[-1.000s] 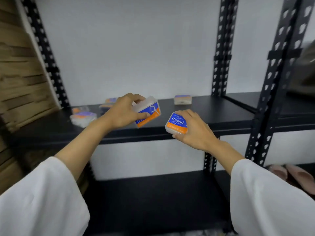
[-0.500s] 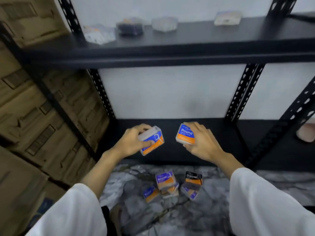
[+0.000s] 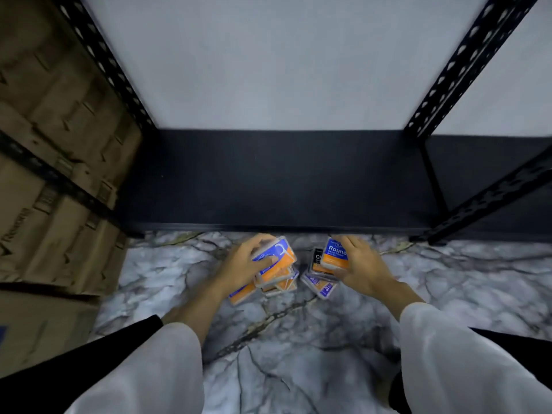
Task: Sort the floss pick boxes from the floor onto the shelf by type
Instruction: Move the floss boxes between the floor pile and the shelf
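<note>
Holding one box apiece: left hand (image 3: 243,265) with fingers clamped on a blue-and-orange box (image 3: 274,258); right hand (image 3: 363,264) with fingers clamped on a box marked "Round" (image 3: 337,254).

Change noted: a second ago both hands were up at the middle shelf with these same two boxes; now they are down at the floor (image 3: 298,354), directly over the remaining pile, and the view has tipped from the upper shelf to the bottom shelf (image 3: 277,180), which lies bare.

Pile on floor: orange-faced boxes (image 3: 242,292) under the left hand; a black-labelled box (image 3: 317,259) and a purple-labelled one (image 3: 321,286) beside the right.

Meaning, as judged: neither held box got shelved; both appear to be returning to the pile, perhaps to compare types. Sorting looks barely advanced.
</note>
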Demonstrator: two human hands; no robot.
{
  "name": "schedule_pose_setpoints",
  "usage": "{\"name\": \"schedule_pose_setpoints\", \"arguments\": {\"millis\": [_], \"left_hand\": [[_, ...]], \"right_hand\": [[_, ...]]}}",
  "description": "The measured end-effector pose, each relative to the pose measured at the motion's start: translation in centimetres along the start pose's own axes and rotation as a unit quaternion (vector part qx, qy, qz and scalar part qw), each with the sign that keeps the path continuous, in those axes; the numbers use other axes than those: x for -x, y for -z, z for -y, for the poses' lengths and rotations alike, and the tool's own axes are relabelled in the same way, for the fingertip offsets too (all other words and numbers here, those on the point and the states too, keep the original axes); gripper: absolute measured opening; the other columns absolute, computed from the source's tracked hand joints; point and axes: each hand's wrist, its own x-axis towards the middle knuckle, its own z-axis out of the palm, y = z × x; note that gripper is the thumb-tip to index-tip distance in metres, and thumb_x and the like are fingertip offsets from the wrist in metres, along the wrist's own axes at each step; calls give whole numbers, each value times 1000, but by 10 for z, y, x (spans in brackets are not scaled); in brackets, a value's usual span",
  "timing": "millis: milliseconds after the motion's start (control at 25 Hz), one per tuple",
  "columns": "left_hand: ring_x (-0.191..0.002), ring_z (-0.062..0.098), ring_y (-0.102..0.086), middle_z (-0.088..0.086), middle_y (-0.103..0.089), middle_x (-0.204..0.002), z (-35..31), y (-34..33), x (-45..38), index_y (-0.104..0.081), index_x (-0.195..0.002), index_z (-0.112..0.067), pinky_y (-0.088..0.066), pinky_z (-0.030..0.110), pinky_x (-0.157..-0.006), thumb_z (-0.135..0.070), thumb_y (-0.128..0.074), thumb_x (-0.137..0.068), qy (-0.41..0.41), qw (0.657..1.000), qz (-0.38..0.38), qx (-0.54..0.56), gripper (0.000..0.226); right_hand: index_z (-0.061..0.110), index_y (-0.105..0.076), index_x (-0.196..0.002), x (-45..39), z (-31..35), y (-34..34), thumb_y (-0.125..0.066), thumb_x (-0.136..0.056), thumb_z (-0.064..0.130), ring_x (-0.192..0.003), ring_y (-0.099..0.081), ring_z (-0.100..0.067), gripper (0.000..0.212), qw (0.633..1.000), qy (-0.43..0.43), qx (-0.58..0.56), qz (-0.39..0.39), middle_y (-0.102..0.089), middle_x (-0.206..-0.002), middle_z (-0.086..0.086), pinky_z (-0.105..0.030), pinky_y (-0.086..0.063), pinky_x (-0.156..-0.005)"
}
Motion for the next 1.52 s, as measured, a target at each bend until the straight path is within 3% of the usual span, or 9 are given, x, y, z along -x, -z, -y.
{"name": "schedule_pose_setpoints", "arguments": {"millis": [120,280,520,760,920,1080,1200,1360,1520], "left_hand": [[-105,8,-57,-4,-57,-114,8,-8,-12,-57,-119,-37,-44,24,-91,-30,-68,-84,-11,999,8,-30,37],[-112,12,-51,-4,-50,-122,13,-11,-17,-51,-127,-32,-46,30,-93,-32,-61,-90,11,997,17,-77,38],[-112,8,-47,-9,-45,-125,13,-15,-15,-46,-133,-28,-39,19,-83,-36,-60,-91,19,995,15,-94,45],[-116,12,-52,-7,-48,-129,12,-10,-11,-44,-132,-31,-51,37,-94,-43,-68,-82,28,994,7,-104,57],[-117,12,-49,-7,-47,-131,9,-13,-12,-42,-135,-28,-48,36,-96,-43,-71,-79,26,992,-1,-121,65],[-113,11,-50,-8,-46,-128,-1,-11,-8,-42,-135,-29,-49,33,-91,-43,-67,-83,16,992,-15,-127,60],[-118,11,-47,-8,-44,-131,-22,5,-1,-44,-134,-28,-45,36,-97,-40,-61,-89,-7,989,-16,-150,50],[-120,15,-49,-3,-50,-126,-80,54,18,-53,-126,-25,-42,38,-101,-32,-59,-91,-31,973,-7,-227,36],[-102,13,-53,-3,-56,-120,-161,125,56,-57,-119,-24,-46,36,-96,-31,-58,-91,-53,959,-33,-276,28]], "right_hand": [[24,-36,-136,-13,0,-14,-70,-79,33,-117,-45,-20,67,1000,7,7,12,-47,-130,4,-36,-38,-98],[25,-34,-136,-20,2,-22,-72,-78,30,-117,-44,-19,70,1000,2,-11,27,-47,-129,3,-38,-39,-100],[25,-28,-141,-22,3,-16,-72,-78,29,-124,-43,-20,77,999,2,-5,45,-44,-137,2,-40,-33,-108],[24,-22,-145,-17,4,-13,-75,-74,29,-132,-37,-20,89,999,6,21,47,-38,-146,1,-40,-24,-114],[23,-23,-145,-17,5,-10,-76,-74,31,-133,-37,-21,90,999,7,19,42,-36,-147,1,-41,-24,-115],[21,-30,-142,-11,10,-5,-71,-80,28,-127,-43,-22,75,1000,15,-2,25,-39,-143,2,-37,-33,-108],[19,-41,-136,-4,22,17,-64,-84,21,-124,-44,-23,56,999,31,0,9,-42,-138,2,-35,-39,-102],[19,-52,-127,14,59,85,-55,-88,18,-116,-53,-24,40,998,55,1,-14,-52,-130,0,-37,-45,-97],[21,-58,-117,47,118,180,-54,-89,20,-99,-62,-20,29,994,98,-23,-52,-66,-108,0,-37,-51,-91]]}}
